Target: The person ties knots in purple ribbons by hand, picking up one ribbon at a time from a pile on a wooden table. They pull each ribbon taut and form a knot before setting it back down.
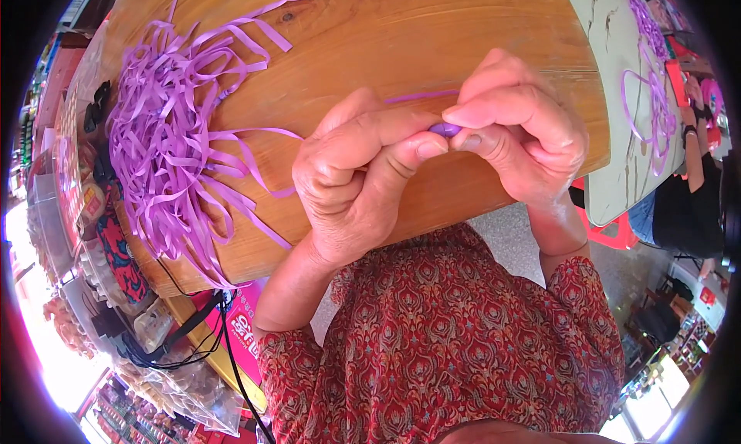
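Above the wooden table (370, 38), my two hands meet fingertip to fingertip. Between them sits a small bunched piece of purple ribbon (445, 129), mostly covered by the fingers. My left hand (347, 170) pinches its left side with thumb and forefinger, the other fingers curled in. From the right, my right hand (532, 127) grips it the same way. A narrow purple strip (421, 96) shows behind the fingers, running between the two hands. To the left lies a big tangled heap of purple ribbons (166, 135), with several loose ends reaching toward my left wrist.
A white marbled table (637, 162) adjoins on the right, with more purple ribbon (656, 120) on it. Another person's arm (695, 154) is beyond it. A red stool (617, 232) stands below. Black cables (224, 320) hang at the wooden table's lower left edge, beside plastic-bagged goods.
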### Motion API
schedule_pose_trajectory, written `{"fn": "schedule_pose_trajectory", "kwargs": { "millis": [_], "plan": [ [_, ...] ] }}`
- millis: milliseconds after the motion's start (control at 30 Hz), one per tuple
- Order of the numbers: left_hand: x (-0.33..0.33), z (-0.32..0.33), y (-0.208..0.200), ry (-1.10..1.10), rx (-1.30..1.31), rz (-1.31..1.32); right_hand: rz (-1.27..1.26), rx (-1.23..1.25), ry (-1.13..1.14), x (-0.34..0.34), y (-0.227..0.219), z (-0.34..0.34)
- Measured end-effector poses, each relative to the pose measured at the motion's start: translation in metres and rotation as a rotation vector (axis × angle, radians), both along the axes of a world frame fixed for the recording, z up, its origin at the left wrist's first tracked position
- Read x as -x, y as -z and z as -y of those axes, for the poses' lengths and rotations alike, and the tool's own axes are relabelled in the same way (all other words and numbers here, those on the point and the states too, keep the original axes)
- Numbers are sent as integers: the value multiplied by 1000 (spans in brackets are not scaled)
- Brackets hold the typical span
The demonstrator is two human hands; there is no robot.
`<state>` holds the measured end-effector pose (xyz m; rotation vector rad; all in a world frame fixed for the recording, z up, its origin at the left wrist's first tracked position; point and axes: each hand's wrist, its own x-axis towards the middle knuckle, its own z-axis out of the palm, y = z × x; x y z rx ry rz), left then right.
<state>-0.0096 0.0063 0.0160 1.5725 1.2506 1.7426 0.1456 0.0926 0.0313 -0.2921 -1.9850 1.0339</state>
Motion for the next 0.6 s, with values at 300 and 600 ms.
{"fn": "schedule_pose_trajectory", "kwargs": {
  "millis": [300,600],
  "plan": [
    [-9,2,5,143,19,222,51,-349,36,-7,-8,0],
    [-11,6,5,163,-42,156,74,-320,-7,-15,-2,10]
  ]
}}
